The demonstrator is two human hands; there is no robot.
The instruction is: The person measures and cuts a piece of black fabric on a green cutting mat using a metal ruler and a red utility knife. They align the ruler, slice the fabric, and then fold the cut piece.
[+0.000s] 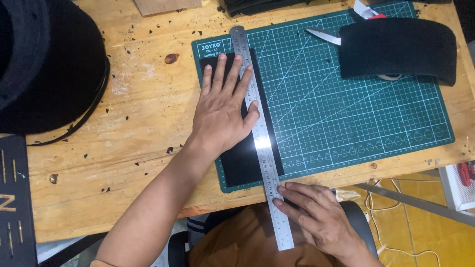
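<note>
My left hand (222, 109) lies flat with its fingers spread, pressing on a black sheet (247, 165) and on the edge of a long steel ruler (262, 143). Both rest on the left part of a green cutting mat (356, 118). The ruler runs from the mat's far edge past the table's front edge. My right hand (311, 212) is at the ruler's near end, at the mat's front edge. Its fingers are curled around a slim dark tool that is mostly hidden, with the fingertips touching the ruler's right side.
A curved black foam piece (396, 52) lies on the mat's far right, with scissors (324, 35) beside it. A large black hat-like shape (44, 69) sits at the left of the wooden table (138, 113), which is scattered with black scraps. A white basket (457, 188) stands at the right.
</note>
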